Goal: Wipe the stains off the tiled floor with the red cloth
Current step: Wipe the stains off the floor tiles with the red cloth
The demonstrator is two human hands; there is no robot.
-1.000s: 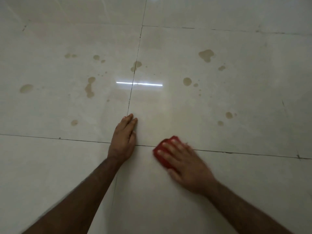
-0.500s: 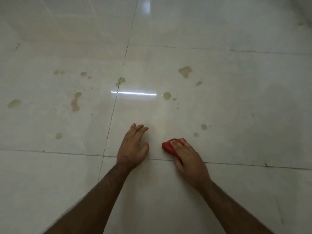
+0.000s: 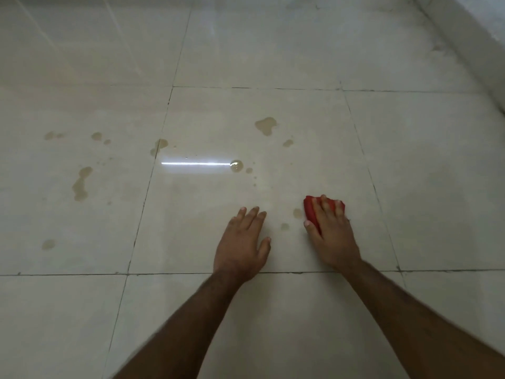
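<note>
Right hand (image 3: pixel 332 235) flat on the red cloth (image 3: pixel 311 212), fingers (image 3: pixel 325 207) spread over it and pressing it to the tiled floor (image 3: pixel 273 324), thumb along the cloth's left edge; cloth mostly covered, only its left side and a strip between the fingertips visible, right of frame centre. Left hand (image 3: pixel 240 244) empty, palm down on the same tile, fingers loosely extended and close together, thumb splayed right. Two small stains (image 3: pixel 297 213) just left of the cloth, between the hands, apart from both. Further up the tile, a round wet drop (image 3: pixel 236 165) at the end of a bright light reflection (image 3: pixel 195 163), a larger blotch (image 3: pixel 266 125) above it. More stains on the left tile: a long one (image 3: pixel 80 184) at mid left, small spots at upper left, one alone at lower left (image 3: pixel 48 244). Grout line (image 3: pixel 68 274) running across just under the wrists; bare tile open below and to the right. Wall base (image 3: pixel 470 31) slanting down the upper right corner. Both forearms cut off by the bottom edge. Cloth's far right edge hard to make out under the fingers.
</note>
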